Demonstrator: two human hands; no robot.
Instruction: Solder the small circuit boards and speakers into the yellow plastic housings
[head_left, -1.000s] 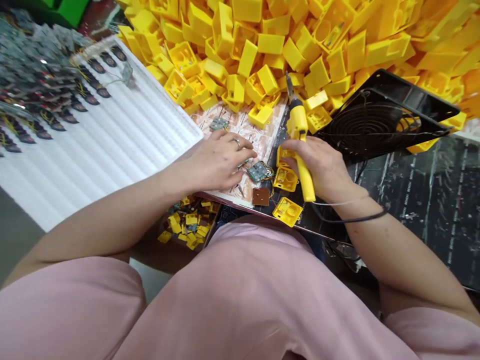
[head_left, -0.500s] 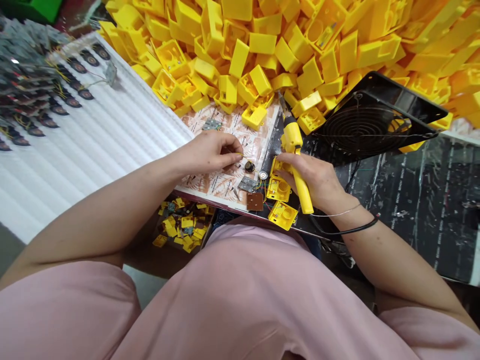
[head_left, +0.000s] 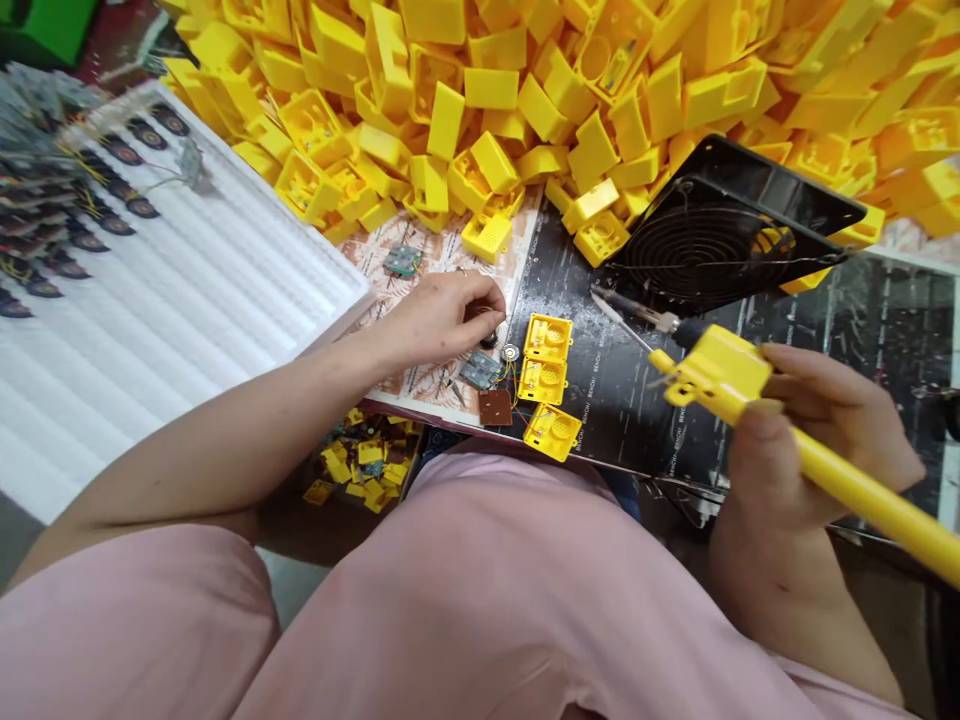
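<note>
My right hand (head_left: pixel 810 440) is wrapped round a yellow soldering gun (head_left: pixel 720 370), raised at the right with its tip toward the left. My left hand (head_left: pixel 457 315) has thumb and forefinger pinched on a thin wire (head_left: pixel 486 309) over the patterned board. Partly under those fingers is a small dark round part (head_left: pixel 489 340). Just right of it lie a silver disc (head_left: pixel 511 353), a grey circuit board (head_left: pixel 482 370) and a brown board (head_left: pixel 495 407), with thin wires among them. Three open yellow cases (head_left: pixel 547 338) stand in a column beside them.
Yellow cases (head_left: pixel 446 120) are heaped along the back. A black fan (head_left: pixel 705 240) leans at the back right. White foam (head_left: pixel 187 270) at the left bears speakers and circuit boards. Another circuit board (head_left: pixel 403 261) lies behind my left hand. Below the table edge is a box of yellow parts (head_left: pixel 367 455).
My right hand has moved right and nearer the camera with the soldering gun, uncovering the yellow cases. My left hand has shifted slightly right, over the dark round part.
</note>
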